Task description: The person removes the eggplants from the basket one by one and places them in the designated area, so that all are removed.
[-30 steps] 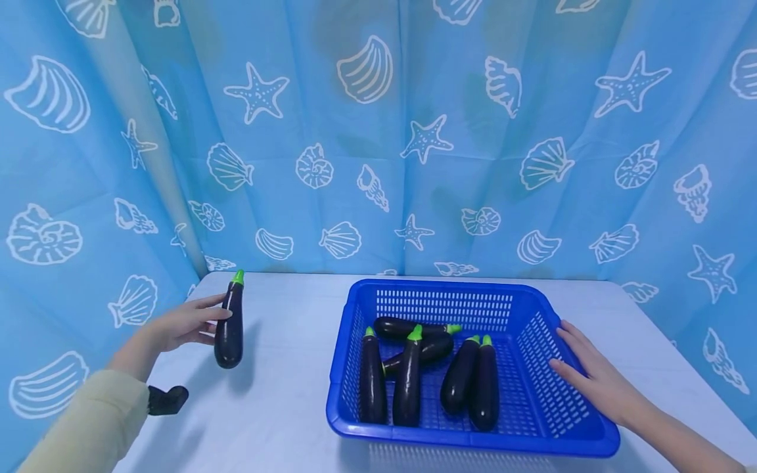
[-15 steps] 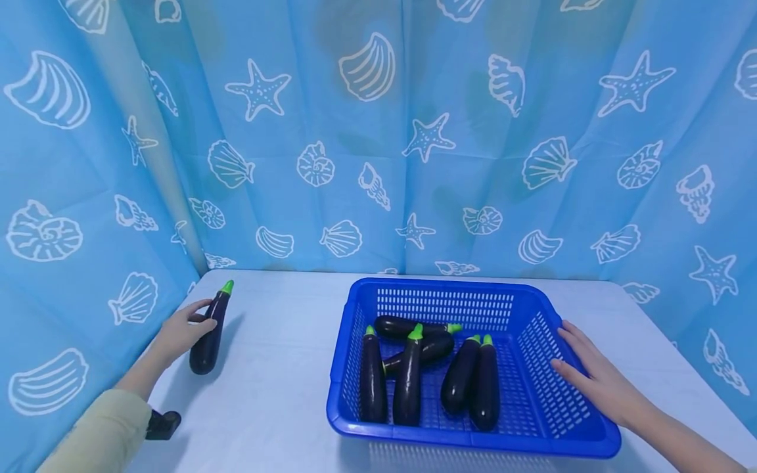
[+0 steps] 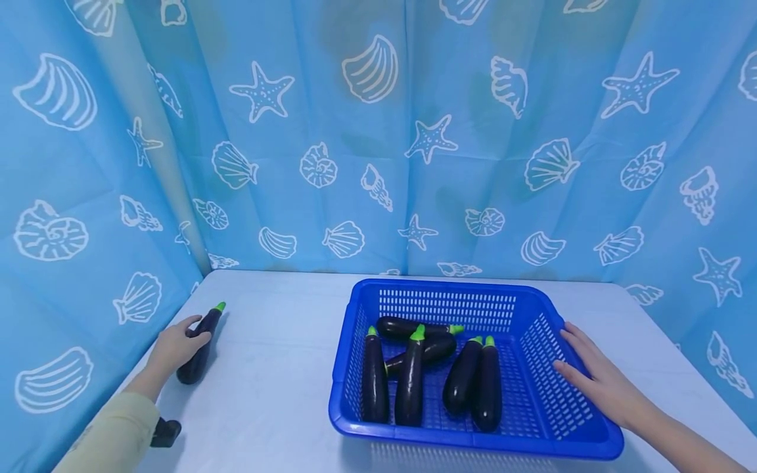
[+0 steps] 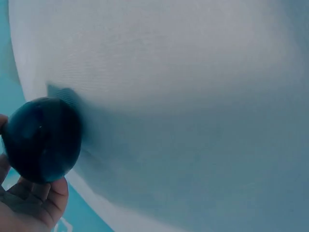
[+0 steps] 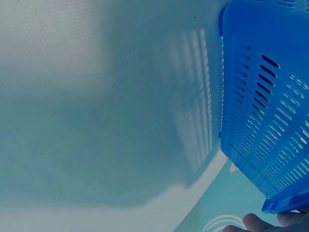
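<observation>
My left hand point(image 3: 171, 349) grips a dark purple eggplant point(image 3: 192, 369) with a green stem, low over the left side of the white table. In the left wrist view the rounded end of this eggplant point(image 4: 44, 140) faces the camera, with the thumb and fingers around it. On the right, my right hand point(image 3: 604, 380) rests with extended fingers on the right rim of a blue plastic basket point(image 3: 473, 444). Several more eggplants point(image 3: 409, 387) lie inside the basket, mostly toward its left and middle. The right wrist view shows the slotted basket wall point(image 5: 270, 106) and fingertips at its rim.
The white table point(image 3: 284, 368) bears the basket at centre right. A blue curtain point(image 3: 378, 144) with white shells and starfish hangs behind and along the sides. A black device point(image 3: 167, 433) shows at the left wrist.
My left hand has lowered the eggplant toward the table and moved it left and nearer to me, tilting it further. The right hand and basket have stayed put.
</observation>
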Demonstrator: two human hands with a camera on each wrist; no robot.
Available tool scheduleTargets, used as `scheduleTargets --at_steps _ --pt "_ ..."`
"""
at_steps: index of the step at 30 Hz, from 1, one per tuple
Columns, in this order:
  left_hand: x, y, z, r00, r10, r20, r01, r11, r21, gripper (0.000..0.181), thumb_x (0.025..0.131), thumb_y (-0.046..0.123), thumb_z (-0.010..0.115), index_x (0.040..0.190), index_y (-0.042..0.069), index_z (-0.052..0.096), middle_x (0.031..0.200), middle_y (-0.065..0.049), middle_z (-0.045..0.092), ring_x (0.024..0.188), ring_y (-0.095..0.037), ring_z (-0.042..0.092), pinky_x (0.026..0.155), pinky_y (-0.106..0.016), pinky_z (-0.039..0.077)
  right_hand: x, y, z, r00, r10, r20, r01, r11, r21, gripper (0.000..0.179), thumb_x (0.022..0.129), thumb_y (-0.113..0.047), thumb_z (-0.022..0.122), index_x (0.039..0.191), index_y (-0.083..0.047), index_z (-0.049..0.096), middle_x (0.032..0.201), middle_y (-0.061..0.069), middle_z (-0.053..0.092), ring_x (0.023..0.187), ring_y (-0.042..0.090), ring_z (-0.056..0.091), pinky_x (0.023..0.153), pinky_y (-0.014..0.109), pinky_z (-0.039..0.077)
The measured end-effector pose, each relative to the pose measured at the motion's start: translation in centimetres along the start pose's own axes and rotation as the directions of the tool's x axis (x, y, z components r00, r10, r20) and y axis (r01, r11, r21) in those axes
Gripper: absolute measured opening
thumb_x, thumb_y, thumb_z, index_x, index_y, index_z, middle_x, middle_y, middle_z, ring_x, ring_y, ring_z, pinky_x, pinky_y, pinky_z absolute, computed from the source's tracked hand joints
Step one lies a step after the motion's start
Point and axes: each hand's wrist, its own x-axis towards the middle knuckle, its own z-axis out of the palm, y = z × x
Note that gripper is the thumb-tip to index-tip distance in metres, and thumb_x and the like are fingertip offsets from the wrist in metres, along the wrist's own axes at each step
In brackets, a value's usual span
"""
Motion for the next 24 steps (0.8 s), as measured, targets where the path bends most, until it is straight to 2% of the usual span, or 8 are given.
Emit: scheduleTargets --at_steps 6,11,14,19,24 --pt "0.7 -1.1 0.5 0.999 0.002 0.034 -0.004 0.999 0.047 0.061 0.093 0.031 0.045 0.138 -0.006 0.027 0.131 -0.039 0.03 0.118 -0.053 0.032 0.094 -0.062 0.035 0.0 0.1 0.1 1.0 -0.001 -0.003 0.001 1.0 -0.005 0.069 0.095 -0.036 0.041 0.142 0.007 0.013 0.145 0.033 0.008 0.125 0.057 0.016 0.085 0.077 0.021" --pt "0.9 -1.2 0.5 0.999 -0.011 0.047 0.01 0.999 0.035 0.062 0.094 0.033 0.044 0.138 -0.005 0.025 0.132 -0.04 0.027 0.12 -0.054 0.03 0.094 -0.063 0.033 0.0 0.1 0.1 1.0 0.001 -0.008 -0.001 1.0 -0.01 0.07 0.095 -0.036 0.041 0.142 0.007 0.013 0.145 0.033 0.008 0.125 0.057 0.017 0.085 0.076 0.022" --pt "0.7 -0.9 0.3 0.999 0.003 0.044 -0.005 0.999 0.052 0.063 0.093 0.034 0.044 0.138 -0.006 0.025 0.131 -0.039 0.029 0.117 -0.054 0.032 0.093 -0.062 0.036 0.0 0.1 0.2 1.0 0.002 -0.008 -0.002 1.0 -0.01 0.07 0.095 -0.037 0.041 0.142 0.007 0.013 0.145 0.033 0.008 0.125 0.057 0.017 0.085 0.076 0.022" --pt "0.6 0.3 -0.9 0.998 0.055 -0.008 -0.054 0.997 0.062 0.065 0.093 0.037 0.045 0.136 -0.008 0.027 0.128 -0.038 0.034 0.114 -0.052 0.037 0.089 -0.061 0.039 0.0 0.1 0.1 1.0 0.001 -0.007 -0.001 1.0 -0.006 0.07 0.095 -0.036 0.041 0.142 0.008 0.013 0.145 0.033 0.008 0.125 0.057 0.017 0.085 0.076 0.021" --pt "0.6 3.4 -2.3 0.988 0.145 -0.056 -0.143 0.989 0.04 0.068 0.092 0.041 0.046 0.138 -0.006 0.026 0.132 -0.035 0.033 0.117 -0.051 0.035 0.088 -0.06 0.041 0.0 0.1 0.1 1.0 -0.004 -0.006 0.004 1.0 0.0 0.07 0.095 -0.036 0.041 0.142 0.008 0.013 0.145 0.033 0.008 0.125 0.057 0.016 0.085 0.076 0.021"
